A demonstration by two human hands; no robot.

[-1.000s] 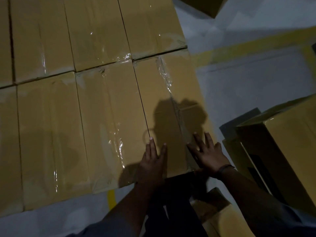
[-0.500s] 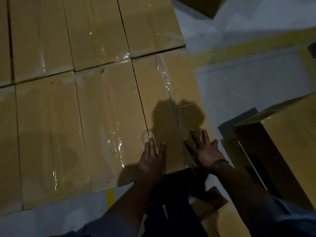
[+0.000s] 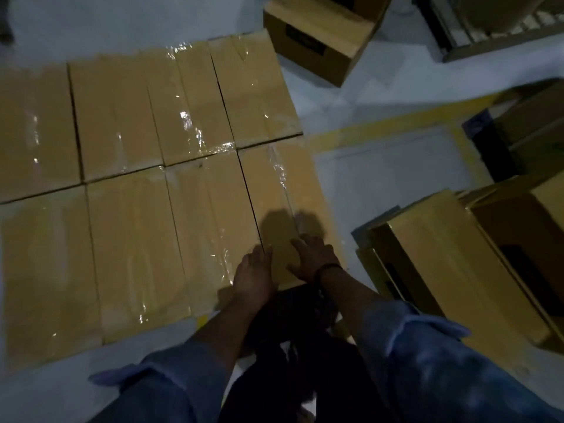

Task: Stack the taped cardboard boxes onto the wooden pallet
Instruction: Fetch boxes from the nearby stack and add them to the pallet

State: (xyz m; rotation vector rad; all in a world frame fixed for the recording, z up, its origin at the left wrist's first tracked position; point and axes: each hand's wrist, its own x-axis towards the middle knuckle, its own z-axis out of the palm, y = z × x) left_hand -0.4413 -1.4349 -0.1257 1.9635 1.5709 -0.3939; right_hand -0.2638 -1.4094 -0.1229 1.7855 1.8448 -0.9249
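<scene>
Left hand [image 3: 254,271] and right hand [image 3: 314,257] are lying flat, fingers straight, side by side on the end taped box [image 3: 268,184], neighbouring box [image 3: 207,227] sitting just left of them.

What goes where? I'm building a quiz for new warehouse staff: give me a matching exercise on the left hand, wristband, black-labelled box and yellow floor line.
1 left hand
2 wristband
3 black-labelled box
4 yellow floor line

A on the floor beyond the far right corner of the taped boxes
B pressed flat on the near edge of the taped boxes
C painted right of the taped boxes
D round the right wrist

Pairs: 1-B, 2-D, 3-A, 4-C.
</scene>
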